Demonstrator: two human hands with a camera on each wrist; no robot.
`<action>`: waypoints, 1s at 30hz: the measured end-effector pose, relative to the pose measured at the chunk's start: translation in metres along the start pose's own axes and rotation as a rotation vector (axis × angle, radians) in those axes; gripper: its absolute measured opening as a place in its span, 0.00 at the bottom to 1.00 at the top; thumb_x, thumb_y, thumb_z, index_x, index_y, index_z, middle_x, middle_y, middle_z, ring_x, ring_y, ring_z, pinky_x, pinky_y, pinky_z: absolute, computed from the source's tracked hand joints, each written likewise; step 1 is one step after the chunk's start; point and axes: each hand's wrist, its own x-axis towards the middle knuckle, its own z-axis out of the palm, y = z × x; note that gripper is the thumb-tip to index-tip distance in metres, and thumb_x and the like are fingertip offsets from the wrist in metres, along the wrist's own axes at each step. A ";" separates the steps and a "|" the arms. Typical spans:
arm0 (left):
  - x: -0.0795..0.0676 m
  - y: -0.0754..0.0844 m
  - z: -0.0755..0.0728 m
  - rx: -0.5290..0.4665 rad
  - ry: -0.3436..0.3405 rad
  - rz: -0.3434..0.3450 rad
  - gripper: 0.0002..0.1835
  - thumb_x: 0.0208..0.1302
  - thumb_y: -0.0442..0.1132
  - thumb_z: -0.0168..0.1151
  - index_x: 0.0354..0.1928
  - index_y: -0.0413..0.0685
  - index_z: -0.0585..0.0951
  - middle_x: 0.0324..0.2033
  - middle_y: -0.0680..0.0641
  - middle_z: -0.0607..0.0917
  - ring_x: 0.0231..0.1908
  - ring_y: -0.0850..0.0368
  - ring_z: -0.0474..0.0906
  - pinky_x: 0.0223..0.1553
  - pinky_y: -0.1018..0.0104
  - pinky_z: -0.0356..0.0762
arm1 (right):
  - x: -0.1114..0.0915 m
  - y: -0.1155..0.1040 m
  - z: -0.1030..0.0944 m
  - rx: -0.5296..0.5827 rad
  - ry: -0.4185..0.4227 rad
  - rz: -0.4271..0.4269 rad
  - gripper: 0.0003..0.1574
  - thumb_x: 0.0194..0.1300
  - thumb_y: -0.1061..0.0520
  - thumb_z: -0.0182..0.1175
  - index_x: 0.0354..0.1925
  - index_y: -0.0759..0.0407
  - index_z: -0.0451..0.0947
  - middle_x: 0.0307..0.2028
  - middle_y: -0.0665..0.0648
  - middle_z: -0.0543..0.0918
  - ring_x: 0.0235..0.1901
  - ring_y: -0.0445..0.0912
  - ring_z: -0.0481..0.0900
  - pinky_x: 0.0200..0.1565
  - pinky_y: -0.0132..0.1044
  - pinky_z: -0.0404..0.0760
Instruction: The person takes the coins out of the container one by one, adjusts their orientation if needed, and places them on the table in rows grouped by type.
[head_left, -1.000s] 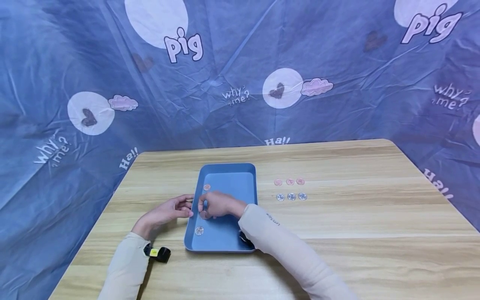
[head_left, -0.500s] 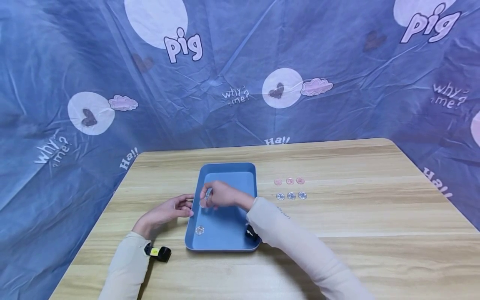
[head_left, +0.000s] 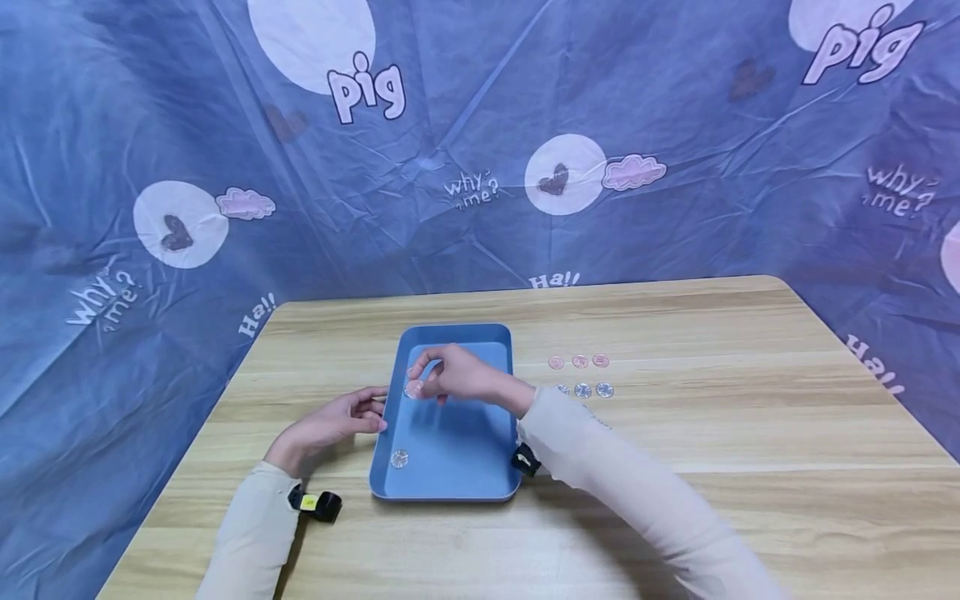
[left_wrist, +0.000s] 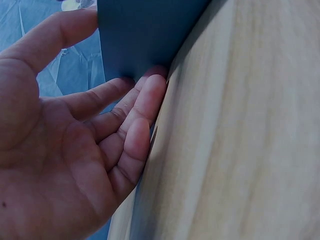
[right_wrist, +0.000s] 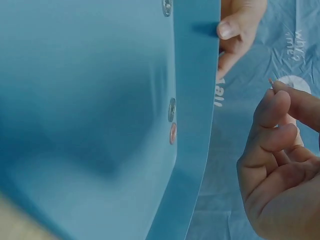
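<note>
My right hand (head_left: 465, 372) pinches a copper-coloured coin (head_left: 414, 389) between thumb and fingertips, raised over the left part of a blue tray (head_left: 450, 450). In the right wrist view only a thin edge of that coin (right_wrist: 270, 81) shows. Along the tray's left side lie a silver coin (head_left: 399, 459) near the front, plus another silver coin (right_wrist: 172, 110) beside a copper coin (right_wrist: 173, 133) farther back. My left hand (head_left: 330, 425) rests by the tray's left side; its fingertips touch the outer wall (left_wrist: 145, 35), fingers loosely bent.
Right of the tray, three copper coins (head_left: 580, 362) lie in a row on the wooden table (head_left: 712, 392). A row of three silver coins (head_left: 583, 390) lies nearer me, one partly hidden by my sleeve. A patterned blue cloth (head_left: 420, 208) hangs behind the table.
My right hand has moved up and to the right over the tray with the pinched coin, away from the tray's left-middle. The left hand has stayed in place.
</note>
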 end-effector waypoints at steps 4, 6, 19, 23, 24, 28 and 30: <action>0.000 0.000 0.001 0.007 0.006 -0.003 0.42 0.65 0.39 0.62 0.71 0.27 0.51 0.53 0.33 0.76 0.47 0.62 0.76 0.49 0.76 0.76 | -0.007 0.001 -0.012 0.017 0.028 0.019 0.12 0.61 0.63 0.63 0.45 0.58 0.77 0.29 0.58 0.85 0.27 0.54 0.81 0.25 0.34 0.73; 0.000 0.000 0.002 0.005 0.011 -0.010 0.42 0.64 0.39 0.62 0.71 0.28 0.52 0.53 0.34 0.76 0.47 0.62 0.75 0.49 0.76 0.75 | -0.010 0.002 -0.019 0.038 0.041 0.029 0.13 0.61 0.62 0.64 0.45 0.58 0.77 0.25 0.54 0.84 0.23 0.49 0.79 0.23 0.32 0.69; 0.000 0.000 0.002 0.004 -0.003 0.010 0.41 0.65 0.37 0.61 0.71 0.26 0.50 0.55 0.29 0.74 0.48 0.61 0.75 0.51 0.76 0.75 | -0.033 0.019 -0.061 0.077 0.114 0.031 0.16 0.60 0.58 0.66 0.46 0.57 0.76 0.24 0.47 0.82 0.23 0.43 0.76 0.23 0.31 0.68; -0.002 0.000 0.002 0.004 0.001 0.001 0.42 0.65 0.38 0.61 0.71 0.27 0.51 0.56 0.30 0.73 0.48 0.61 0.75 0.51 0.76 0.75 | -0.041 0.026 -0.071 0.065 0.129 0.035 0.17 0.59 0.57 0.66 0.47 0.57 0.75 0.24 0.47 0.82 0.24 0.45 0.76 0.24 0.32 0.68; -0.002 0.000 0.002 0.003 0.003 0.000 0.42 0.65 0.39 0.62 0.71 0.27 0.51 0.56 0.30 0.73 0.48 0.61 0.75 0.51 0.76 0.75 | -0.043 0.027 -0.074 0.063 0.131 0.035 0.17 0.59 0.57 0.66 0.47 0.57 0.75 0.25 0.47 0.82 0.25 0.45 0.76 0.24 0.31 0.68; -0.003 0.000 0.001 0.004 0.005 0.002 0.42 0.65 0.39 0.62 0.71 0.27 0.51 0.57 0.29 0.73 0.49 0.60 0.76 0.51 0.76 0.75 | -0.051 0.031 -0.086 0.077 0.142 0.050 0.18 0.59 0.58 0.66 0.48 0.58 0.74 0.24 0.46 0.82 0.25 0.45 0.76 0.24 0.31 0.67; -0.003 0.001 0.001 0.007 0.007 0.000 0.42 0.64 0.40 0.62 0.71 0.27 0.52 0.57 0.30 0.73 0.49 0.61 0.75 0.51 0.76 0.75 | -0.056 0.032 -0.094 0.086 0.152 0.061 0.19 0.59 0.59 0.65 0.48 0.58 0.73 0.24 0.47 0.82 0.25 0.44 0.75 0.24 0.30 0.67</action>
